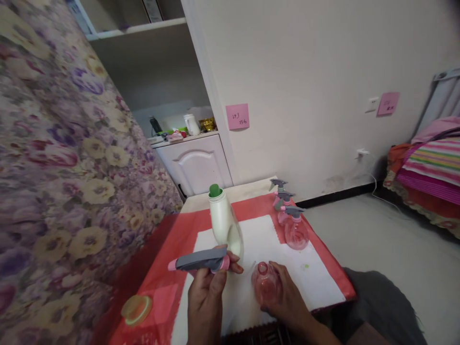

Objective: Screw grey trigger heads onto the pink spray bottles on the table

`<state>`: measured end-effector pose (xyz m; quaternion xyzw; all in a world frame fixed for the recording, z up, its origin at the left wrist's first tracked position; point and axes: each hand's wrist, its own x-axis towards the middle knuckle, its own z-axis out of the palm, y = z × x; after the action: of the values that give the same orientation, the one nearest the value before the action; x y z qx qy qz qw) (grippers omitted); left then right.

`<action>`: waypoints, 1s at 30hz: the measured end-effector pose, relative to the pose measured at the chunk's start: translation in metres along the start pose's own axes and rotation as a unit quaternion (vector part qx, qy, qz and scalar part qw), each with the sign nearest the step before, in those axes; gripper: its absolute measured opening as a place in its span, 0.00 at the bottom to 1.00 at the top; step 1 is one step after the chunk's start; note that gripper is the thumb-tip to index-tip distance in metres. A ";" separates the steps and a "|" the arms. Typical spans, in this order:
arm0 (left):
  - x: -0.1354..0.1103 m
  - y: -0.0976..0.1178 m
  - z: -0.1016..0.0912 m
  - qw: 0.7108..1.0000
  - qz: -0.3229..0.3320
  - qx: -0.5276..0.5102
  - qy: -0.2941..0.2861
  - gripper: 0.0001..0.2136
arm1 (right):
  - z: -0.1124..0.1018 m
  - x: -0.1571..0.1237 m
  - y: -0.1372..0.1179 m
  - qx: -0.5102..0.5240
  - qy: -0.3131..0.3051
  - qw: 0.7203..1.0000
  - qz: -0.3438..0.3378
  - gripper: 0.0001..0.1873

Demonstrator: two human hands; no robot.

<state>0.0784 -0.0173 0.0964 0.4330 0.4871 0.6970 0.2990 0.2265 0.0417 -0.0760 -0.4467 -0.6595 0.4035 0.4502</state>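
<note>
Holding the grey spray top (198, 259) by its pink ring (225, 262), the left hand (206, 290) is pinching it near, on the left. To its right, the right hand (287, 294) is gripping a round pink bottle (264, 283) over the white mat (323, 280). The clear bottle is looking light and slippery, probably best held by its fat sides; the top is looking stiff.

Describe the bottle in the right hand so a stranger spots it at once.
Start at the red-covered table beside the floral curtain, then find the white sheet on it. Over the sheet's near part, the right hand's grip holds a see-through pink bottle. Unlike the gray-topped spray bottles along the table's right edge, its neck is open and bare.
</note>
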 end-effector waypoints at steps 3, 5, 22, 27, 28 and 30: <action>0.004 -0.003 -0.021 0.997 0.015 0.072 0.021 0.19 | -0.003 -0.001 0.002 0.001 -0.030 1.000 0.004 0.45; 0.008 -0.010 -0.040 0.989 0.015 0.144 0.018 0.21 | -0.003 -0.001 0.005 -0.002 -0.033 0.999 0.007 0.45; 0.072 -0.155 -0.190 0.829 0.202 0.484 -0.194 0.12 | 0.011 -0.006 0.033 -0.042 -0.031 0.998 0.042 0.50; 0.061 -0.176 -0.197 0.819 0.164 0.528 -0.153 0.14 | 0.010 -0.004 0.037 0.001 -0.047 0.998 0.037 0.52; 0.059 -0.176 -0.196 0.818 0.155 0.534 -0.148 0.14 | 0.009 -0.003 0.038 0.008 -0.045 0.998 0.033 0.52; 0.057 -0.176 -0.193 0.815 0.143 0.542 -0.146 0.14 | 0.008 -0.002 0.039 0.008 -0.027 0.999 0.034 0.49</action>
<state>-0.1207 0.0102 -0.0803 0.6862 0.6696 0.2834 -0.0195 0.2283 0.0497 -0.1146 -0.4542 -0.6529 0.4354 0.4217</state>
